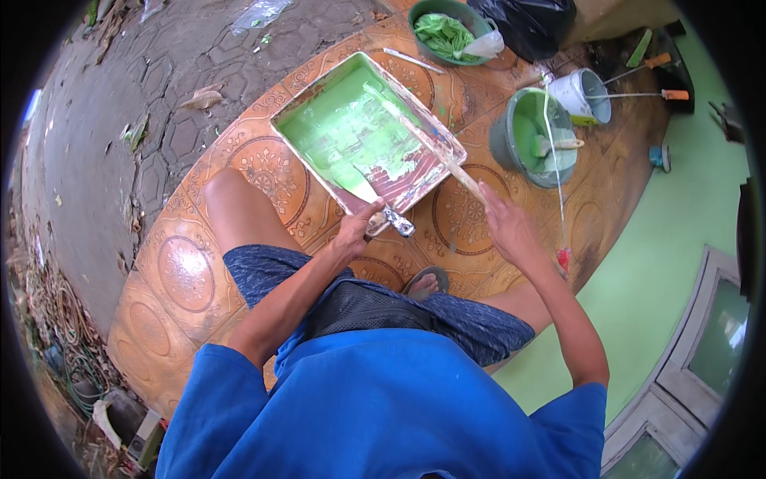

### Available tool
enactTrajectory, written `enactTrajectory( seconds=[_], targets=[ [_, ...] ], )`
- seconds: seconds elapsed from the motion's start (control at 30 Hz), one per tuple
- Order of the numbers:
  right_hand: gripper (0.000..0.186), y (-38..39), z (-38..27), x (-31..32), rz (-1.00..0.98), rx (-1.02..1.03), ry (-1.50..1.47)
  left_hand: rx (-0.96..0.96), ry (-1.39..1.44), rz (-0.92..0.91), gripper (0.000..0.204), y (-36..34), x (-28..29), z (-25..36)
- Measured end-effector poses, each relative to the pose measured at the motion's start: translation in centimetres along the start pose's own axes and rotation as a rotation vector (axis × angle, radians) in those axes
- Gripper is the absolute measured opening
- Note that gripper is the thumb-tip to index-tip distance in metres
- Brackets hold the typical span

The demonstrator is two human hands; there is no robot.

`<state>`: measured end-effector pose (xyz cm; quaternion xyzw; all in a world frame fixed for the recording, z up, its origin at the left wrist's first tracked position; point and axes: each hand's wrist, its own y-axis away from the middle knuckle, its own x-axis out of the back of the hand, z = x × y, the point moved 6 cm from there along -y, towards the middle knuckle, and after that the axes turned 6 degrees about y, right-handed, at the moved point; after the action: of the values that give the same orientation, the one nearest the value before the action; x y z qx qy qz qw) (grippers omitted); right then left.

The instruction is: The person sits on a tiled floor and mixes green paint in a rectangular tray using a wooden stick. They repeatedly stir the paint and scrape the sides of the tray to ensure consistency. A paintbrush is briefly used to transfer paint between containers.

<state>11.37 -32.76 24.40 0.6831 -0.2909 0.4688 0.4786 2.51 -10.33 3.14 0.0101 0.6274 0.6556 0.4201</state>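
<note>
My left hand [355, 231] is closed on a putty knife near the tray's front corner. The knife's green-smeared blade [355, 184] lies over the tray, and its paint-spattered handle [399, 222] sticks out beside my fingers. My right hand [503, 223] grips a long, paint-smeared wooden stick [459, 172], which reaches diagonally across the tray to a green-coated far end. The rectangular paint tray [283, 128] rests on orange patterned tiles in front of my knees, holding light green paint, with bare, streaked patches toward its right end.
At right stand a grey bucket [505, 144] with green paint, a brush and a red-handled rod, and a white bucket [570, 92] with orange-handled rods. Behind are a green tub [419, 20], a black bag [523, 24] and a pen-like white stick [413, 61]. A green wall bounds the right; paving lies left.
</note>
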Motion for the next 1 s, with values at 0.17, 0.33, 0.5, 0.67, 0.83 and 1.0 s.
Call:
enactTrajectory(
  seconds=[0.17, 0.33, 0.5, 0.67, 0.83, 1.0],
  targets=[
    [0.043, -5.2, -3.3, 1.4, 0.034, 0.09, 0.246, -0.005, -0.048, -0.025, 0.031, 0.2, -0.5, 0.4],
    [0.043, -4.9, -7.3, 0.9, -0.059, 0.147, 0.301, 0.034, -0.08, -0.057, 0.028, -0.5, 0.4, 0.1],
    [0.044, -1.7, -10.0, 1.8, 0.003, 0.265, 0.325, 0.062, -0.108, -0.001, 0.033, 0.5, -0.2, 0.6],
    [0.045, -3.1, -6.8, 1.0, -0.018, 0.171, 0.39, 0.085, -0.106, -0.038, 0.035, -0.2, -0.1, 0.3],
    [0.047, -2.7, -8.9, 0.7, -0.091, 0.156, 0.357, 0.088, -0.174, -0.005, 0.033, -1.1, 0.7, -0.2],
    [0.045, -2.9, -7.9, 1.7, -0.005, 0.159, 0.355, 0.034, -0.159, -0.031, 0.042, -1.5, 0.2, -0.6]
  ],
)
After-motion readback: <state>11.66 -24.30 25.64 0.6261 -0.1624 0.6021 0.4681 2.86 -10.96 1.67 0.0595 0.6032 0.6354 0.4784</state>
